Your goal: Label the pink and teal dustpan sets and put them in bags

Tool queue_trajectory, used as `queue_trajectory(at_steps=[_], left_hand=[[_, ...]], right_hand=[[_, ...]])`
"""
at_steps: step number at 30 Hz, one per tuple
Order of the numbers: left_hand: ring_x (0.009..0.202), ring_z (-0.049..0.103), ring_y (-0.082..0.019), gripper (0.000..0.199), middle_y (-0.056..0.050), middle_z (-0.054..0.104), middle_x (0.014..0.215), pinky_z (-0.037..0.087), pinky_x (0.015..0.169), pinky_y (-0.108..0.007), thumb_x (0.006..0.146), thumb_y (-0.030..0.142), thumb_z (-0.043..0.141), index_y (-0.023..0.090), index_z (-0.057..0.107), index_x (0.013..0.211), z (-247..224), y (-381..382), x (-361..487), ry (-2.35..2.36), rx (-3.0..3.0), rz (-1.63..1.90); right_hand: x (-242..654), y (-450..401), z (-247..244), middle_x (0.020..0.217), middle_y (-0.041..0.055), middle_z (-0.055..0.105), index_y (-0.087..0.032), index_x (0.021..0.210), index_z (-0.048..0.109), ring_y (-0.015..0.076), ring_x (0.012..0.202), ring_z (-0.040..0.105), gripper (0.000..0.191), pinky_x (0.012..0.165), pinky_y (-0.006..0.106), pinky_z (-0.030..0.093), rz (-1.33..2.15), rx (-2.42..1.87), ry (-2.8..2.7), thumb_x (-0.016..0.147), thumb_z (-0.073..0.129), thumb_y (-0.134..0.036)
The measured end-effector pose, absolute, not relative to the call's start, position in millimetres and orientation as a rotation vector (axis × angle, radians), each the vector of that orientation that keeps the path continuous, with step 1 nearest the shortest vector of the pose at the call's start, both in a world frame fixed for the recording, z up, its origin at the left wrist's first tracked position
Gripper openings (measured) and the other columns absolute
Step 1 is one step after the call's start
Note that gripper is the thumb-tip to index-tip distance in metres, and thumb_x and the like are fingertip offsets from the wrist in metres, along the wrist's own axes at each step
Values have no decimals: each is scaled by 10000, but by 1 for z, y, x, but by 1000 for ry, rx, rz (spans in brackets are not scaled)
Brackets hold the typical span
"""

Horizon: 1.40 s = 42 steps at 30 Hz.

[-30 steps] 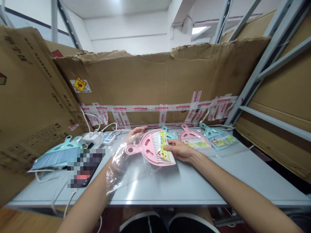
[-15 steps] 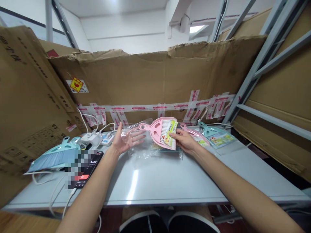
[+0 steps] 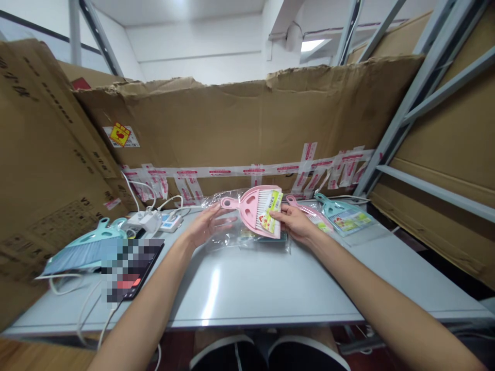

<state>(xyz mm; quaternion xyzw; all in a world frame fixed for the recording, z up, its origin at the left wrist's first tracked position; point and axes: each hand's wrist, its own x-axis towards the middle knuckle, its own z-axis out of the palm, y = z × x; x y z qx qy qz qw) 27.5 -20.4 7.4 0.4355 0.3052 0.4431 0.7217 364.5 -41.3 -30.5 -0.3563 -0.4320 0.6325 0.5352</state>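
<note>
a pink plastic dustpan [image 3: 247, 211] with white brush [image 3: 265, 206] and yellow-green label [image 3: 270, 212] sits at 12 o'clock above the counter [image 3: 232, 299], handle toward 9 o'clock, long axis nearly level. the right hand [image 3: 296, 224] has a clenched grip on it; the open left hand [image 3: 207, 229] has turned toward the handle, not touching.

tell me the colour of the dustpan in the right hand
The plastic dustpan in the right hand is pink; the head view shows it best.
</note>
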Motion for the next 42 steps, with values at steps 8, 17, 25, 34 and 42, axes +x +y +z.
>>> queue_trajectory(at_steps=[8, 17, 25, 34, 42], left_hand=[[960, 846, -336, 493, -127, 843, 1014, 720, 847, -452, 1003, 423, 827, 189, 767, 1433, 4, -21, 32, 709, 952, 993], [900, 845, -361, 623, -155, 842, 1028, 693, 822, -476, 940, 595, 840, 186, 745, 1399, 0, -29, 38, 775, 822, 913], [1260, 755, -489, 812, -208, 844, 1133, 606, 1047, -646, 940, 886, 622, 168, 756, 1295, 9, -48, 46, 423, 659, 785], [1412, 678, -470, 914, -245, 743, 1434, 556, 1177, -660, 900, 878, 691, 154, 631, 1454, 8, -45, 55, 263, 521, 1042], [1262, 767, -314, 551, -119, 785, 1399, 617, 1083, -463, 959, 555, 819, 217, 718, 1383, -6, -53, 74, 337, 718, 1024]], right_hand=[[364, -49, -27, 1164, 137, 883, -187, 1118, 864, 281, 937, 865, 492, 825, 394, 730, 1515, -903, -1224, 705, 1079, -345], [352, -55, -28, 1143, 141, 886, -183, 1101, 880, 269, 928, 866, 506, 764, 346, 728, 1593, -940, -1230, 681, 1091, -370], [343, -65, -19, 1131, 139, 888, -171, 1087, 877, 265, 949, 870, 469, 832, 345, 732, 1715, -830, -1125, 694, 1085, -317], [343, -52, -27, 1157, 130, 885, -164, 1082, 845, 285, 976, 874, 431, 856, 380, 750, 1550, -796, -924, 725, 1065, -262], [333, -54, -31, 1126, 116, 890, -175, 1059, 844, 291, 946, 875, 438, 812, 397, 757, 1511, -816, -887, 708, 1073, -301]])
